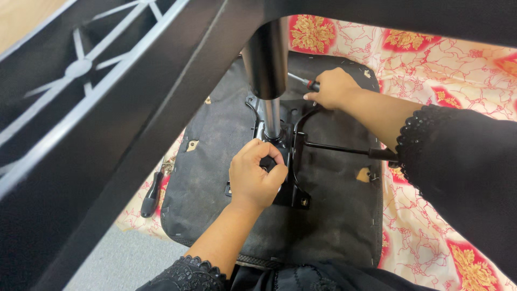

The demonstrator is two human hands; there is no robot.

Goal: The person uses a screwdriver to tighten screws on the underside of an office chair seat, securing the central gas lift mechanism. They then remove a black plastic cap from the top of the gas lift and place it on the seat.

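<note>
Black seat [323, 215] lies upside-down; left hand [253, 175] squeezes its middle knob [267, 161] tight, right hand [331, 89] clamps a screwdriver [302, 81] behind.

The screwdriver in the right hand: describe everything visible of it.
The screwdriver shows only in part: a slim, shiny metal shaft and a red and black collar where the handle begins. The rest of the handle is hidden inside the right hand, which is closed around it. It lies tilted, its shaft running up and left behind the chrome column, over the upturned seat's black underside. Its tip is hidden.

blocked: chair leg [134, 124], column [267, 64] | open: seat underside [334, 215] right
</note>
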